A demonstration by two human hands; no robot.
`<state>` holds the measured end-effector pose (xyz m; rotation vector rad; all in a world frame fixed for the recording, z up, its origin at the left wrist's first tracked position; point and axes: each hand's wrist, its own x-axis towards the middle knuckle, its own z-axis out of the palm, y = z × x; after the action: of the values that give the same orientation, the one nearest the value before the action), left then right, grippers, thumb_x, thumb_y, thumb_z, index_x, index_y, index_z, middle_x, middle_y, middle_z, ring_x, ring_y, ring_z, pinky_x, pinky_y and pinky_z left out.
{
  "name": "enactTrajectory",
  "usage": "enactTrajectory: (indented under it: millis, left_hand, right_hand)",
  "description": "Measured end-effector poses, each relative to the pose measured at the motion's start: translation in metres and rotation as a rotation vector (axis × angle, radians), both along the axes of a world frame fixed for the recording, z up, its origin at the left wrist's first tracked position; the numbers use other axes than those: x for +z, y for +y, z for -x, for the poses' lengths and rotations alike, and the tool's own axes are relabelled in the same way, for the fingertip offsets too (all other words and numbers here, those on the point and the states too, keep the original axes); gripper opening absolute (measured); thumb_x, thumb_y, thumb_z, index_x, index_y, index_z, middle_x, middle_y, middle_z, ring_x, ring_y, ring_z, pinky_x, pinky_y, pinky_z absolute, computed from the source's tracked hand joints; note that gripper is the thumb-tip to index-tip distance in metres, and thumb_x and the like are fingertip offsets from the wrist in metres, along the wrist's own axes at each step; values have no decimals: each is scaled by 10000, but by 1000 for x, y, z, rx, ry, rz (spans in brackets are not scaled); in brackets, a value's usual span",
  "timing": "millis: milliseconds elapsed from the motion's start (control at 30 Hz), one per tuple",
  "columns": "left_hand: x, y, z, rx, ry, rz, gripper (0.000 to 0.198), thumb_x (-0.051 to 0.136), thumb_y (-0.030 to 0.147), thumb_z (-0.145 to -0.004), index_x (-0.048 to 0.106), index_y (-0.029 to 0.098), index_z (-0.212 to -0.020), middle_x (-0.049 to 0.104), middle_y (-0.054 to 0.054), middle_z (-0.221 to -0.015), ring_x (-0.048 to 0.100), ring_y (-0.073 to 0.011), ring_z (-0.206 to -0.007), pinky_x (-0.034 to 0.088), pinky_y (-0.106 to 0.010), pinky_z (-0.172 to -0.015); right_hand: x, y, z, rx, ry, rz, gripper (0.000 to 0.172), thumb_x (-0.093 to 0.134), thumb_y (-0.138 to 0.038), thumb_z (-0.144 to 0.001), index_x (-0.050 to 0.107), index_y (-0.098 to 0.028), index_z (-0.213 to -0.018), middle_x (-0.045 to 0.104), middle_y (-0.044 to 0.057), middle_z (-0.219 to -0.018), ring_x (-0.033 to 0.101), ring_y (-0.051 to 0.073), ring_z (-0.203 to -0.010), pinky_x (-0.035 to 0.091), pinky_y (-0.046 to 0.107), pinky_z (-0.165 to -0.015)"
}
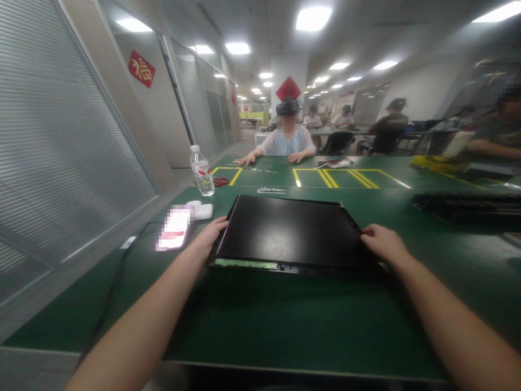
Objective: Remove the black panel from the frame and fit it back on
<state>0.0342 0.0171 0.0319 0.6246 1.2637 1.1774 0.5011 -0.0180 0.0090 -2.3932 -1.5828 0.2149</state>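
Note:
A flat black screen panel [291, 231] lies face up, slightly raised at its near edge, over the green table [293, 320]. Along that near edge runs a green circuit strip [246, 264]. My left hand [212, 233] grips the panel's left side, with its thumb near the frame and the other fingers hidden beneath. On the opposite side, my right hand [382, 243] is closed on the right edge, fingers curled in. The panel's underside cannot be seen.
Left of the panel are a phone [176, 227], a white earbud case [201, 210], a water bottle [202, 171] and red-handled scissors [221, 181]. Black parts [468, 209] lie at the right. A person [288, 138] sits across the table, hands on it.

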Motion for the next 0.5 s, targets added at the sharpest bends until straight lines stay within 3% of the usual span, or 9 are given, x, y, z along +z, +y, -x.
enactTrajectory:
  millis: [133,300,400,500]
  left_hand:
    - [4,-3,-1,-22,30,10,710,707,39,-809,487,146,-1475,751,-43,-683,675,-199,-432,556,-279,-442]
    - [14,-14,-7,6,182,-18,970,722,58,-825,215,259,-1628,736,-15,-658,624,-198,-353,513,-280,-374]
    - [18,-18,-8,-29,202,-35,986,730,41,-809,236,299,-1623,729,0,-649,617,-188,-348,515,-275,-374]
    - [18,-18,-7,-82,167,-36,887,729,27,-791,373,261,-1570,733,-8,-650,641,-195,-384,536,-284,-395]
  right_hand:
    - [0,0,1,6,-2,4,320,557,-296,-844,744,-182,-1078,749,122,-1074,699,262,-923,510,323,-728]
    - [0,0,1,24,-32,6,316,550,-306,-847,734,-176,-1068,748,119,-1075,690,272,-966,499,328,-747]
    - [0,0,1,20,-27,-4,314,553,-311,-840,732,-179,-1062,749,118,-1059,689,269,-943,493,329,-729]
    - [0,0,0,14,-9,-7,310,561,-313,-830,728,-185,-1057,747,116,-1040,687,258,-908,487,320,-700]
